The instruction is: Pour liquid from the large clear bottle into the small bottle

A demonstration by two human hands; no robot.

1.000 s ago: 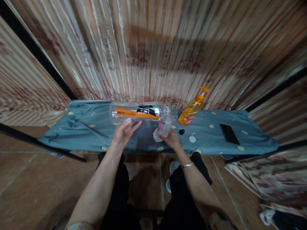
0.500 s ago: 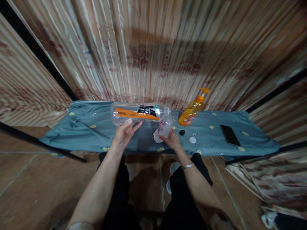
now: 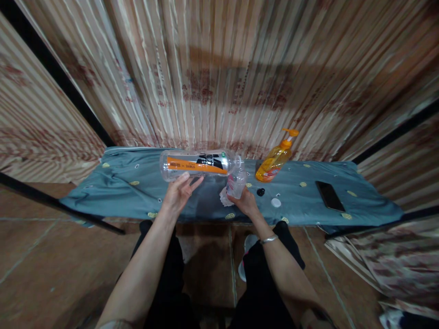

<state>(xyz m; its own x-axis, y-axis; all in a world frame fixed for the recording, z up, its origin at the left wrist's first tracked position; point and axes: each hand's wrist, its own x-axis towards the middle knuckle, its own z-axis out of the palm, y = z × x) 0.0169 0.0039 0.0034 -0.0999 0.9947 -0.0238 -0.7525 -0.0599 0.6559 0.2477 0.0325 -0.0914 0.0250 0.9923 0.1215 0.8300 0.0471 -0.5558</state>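
My left hand (image 3: 178, 195) holds a large clear plastic bottle (image 3: 197, 165) from below, near its base. The bottle has an orange and black label and lies on its side in the air, its uncapped neck pointing right. My right hand (image 3: 244, 201) grips a small clear plastic bottle (image 3: 236, 183), whose top is at the big bottle's mouth. Whether the two mouths touch, or any liquid passes between them, I cannot make out. A crumpled white tissue (image 3: 225, 197) shows beside the small bottle. Right of my right hand lie a black cap (image 3: 260, 192) and a white cap (image 3: 275, 202).
An orange pump bottle (image 3: 274, 162) stands at the back of the narrow table with a blue-green cloth (image 3: 120, 196). A dark phone (image 3: 329, 196) lies on the right. Pleated curtains (image 3: 212, 68) hang behind, and black poles (image 3: 61, 77) frame both sides.
The view has shifted slightly, so everything sits a little lower. Both hands keep their hold, and the two bottles stay together in nearly the same pose.
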